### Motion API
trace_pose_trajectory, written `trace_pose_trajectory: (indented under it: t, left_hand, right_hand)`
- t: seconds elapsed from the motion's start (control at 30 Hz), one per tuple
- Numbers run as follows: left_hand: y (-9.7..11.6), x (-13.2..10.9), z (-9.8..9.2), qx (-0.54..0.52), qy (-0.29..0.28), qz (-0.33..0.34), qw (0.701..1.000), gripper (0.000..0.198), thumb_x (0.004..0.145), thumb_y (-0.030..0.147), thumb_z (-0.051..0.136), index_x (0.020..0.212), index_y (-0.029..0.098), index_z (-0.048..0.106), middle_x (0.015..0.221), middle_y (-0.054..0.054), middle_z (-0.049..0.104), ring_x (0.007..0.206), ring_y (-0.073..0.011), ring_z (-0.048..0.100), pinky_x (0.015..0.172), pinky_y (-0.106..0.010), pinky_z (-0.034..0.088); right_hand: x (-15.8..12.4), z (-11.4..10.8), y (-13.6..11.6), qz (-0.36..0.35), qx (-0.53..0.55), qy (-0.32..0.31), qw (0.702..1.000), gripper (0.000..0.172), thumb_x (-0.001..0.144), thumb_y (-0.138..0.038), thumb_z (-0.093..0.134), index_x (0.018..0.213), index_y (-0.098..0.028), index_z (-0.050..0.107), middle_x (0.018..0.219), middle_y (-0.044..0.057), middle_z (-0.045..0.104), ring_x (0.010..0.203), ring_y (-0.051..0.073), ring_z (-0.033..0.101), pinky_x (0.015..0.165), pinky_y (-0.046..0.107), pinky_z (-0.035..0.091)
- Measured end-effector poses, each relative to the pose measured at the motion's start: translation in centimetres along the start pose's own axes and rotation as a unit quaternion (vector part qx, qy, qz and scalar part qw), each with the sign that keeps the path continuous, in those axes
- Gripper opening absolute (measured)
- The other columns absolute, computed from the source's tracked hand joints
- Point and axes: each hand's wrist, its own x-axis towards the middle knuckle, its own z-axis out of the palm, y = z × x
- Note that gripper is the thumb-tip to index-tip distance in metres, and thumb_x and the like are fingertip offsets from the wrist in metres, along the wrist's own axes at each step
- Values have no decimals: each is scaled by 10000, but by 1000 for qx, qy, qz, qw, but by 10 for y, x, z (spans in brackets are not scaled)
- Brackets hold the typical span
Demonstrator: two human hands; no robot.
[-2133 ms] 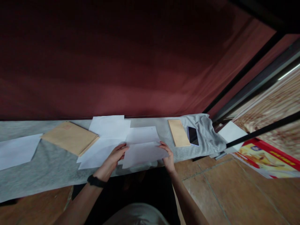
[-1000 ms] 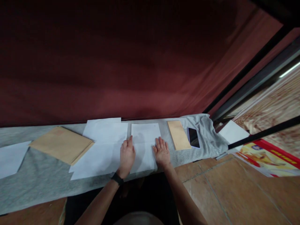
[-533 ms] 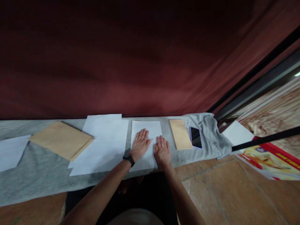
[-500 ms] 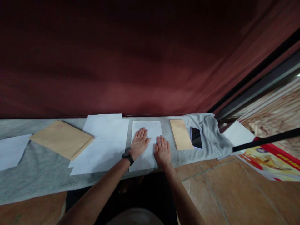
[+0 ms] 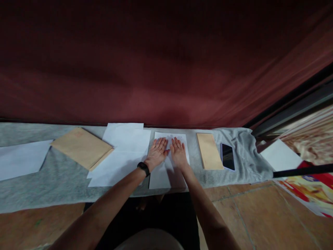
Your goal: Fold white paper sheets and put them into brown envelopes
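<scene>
A white sheet of paper (image 5: 159, 178) lies in front of me on a grey cloth. My left hand (image 5: 156, 152) rests flat on its left half, fingers stretched out, with a dark band on the wrist. Beside it my right hand (image 5: 178, 152) lies flat on the sheet's right half, fingers extended away from me. The thumbs of the two hands are close together. Parts of the sheet are hidden under both hands. Just left of it is a spread of overlapping white papers (image 5: 127, 146).
Brown envelopes (image 5: 80, 147) overlap those papers on the left, near another white sheet (image 5: 23, 158). A narrow brown envelope (image 5: 209, 151) and a phone (image 5: 228, 156) lie to the right. Dark red fabric (image 5: 166, 86) hangs behind the grey cloth (image 5: 65, 187). A colourful box (image 5: 309, 192) is at the far right.
My right hand has slid forward on the sheet, up level with the left hand and closer to it. The view has shifted slightly, so the table things appear further right.
</scene>
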Motion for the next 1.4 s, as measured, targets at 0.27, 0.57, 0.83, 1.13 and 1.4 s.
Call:
trace_pose_trajectory:
  t: [0.27,0.57,0.83,1.13,1.4]
  left_hand:
    - [0,1,0,16,-25,-7,1000,593,1003,376,384,1529,102,406,1604,-150,376,1526,-270,266,1262,-498,137]
    - [-6,8,6,1,-11,-77,997,595,1017,346,329,1541,69,373,1615,-175,338,1527,-273,262,1248,-473,199]
    - [33,43,24,-20,-23,-38,999,527,1015,337,333,1517,230,454,1628,-78,350,1529,-283,257,1248,-536,168]
    - [-25,42,10,-10,22,-165,986,626,995,336,336,1499,-28,399,1586,-245,365,1521,-318,267,1245,-496,205]
    - [44,-33,6,1,26,-36,999,577,1005,342,326,1528,109,402,1591,-153,406,1518,-283,287,1239,-512,241]
  right_hand:
    - [31,16,11,-11,-62,8,998,510,1078,-344,303,1563,-198,368,1637,126,310,1500,278,293,1204,504,193]
    - [35,12,50,75,-77,46,993,549,1078,-387,297,1565,-140,352,1617,159,336,1492,286,317,1200,500,199]
    - [34,9,47,67,-65,43,995,533,1072,-358,295,1556,-149,372,1622,159,325,1501,284,305,1204,510,184]
    - [35,10,42,95,-48,50,993,562,1072,-413,291,1565,-152,355,1611,137,358,1505,280,298,1211,486,180]
    - [36,1,39,67,-40,40,996,503,1059,-320,325,1545,-207,388,1599,124,395,1505,216,302,1232,480,148]
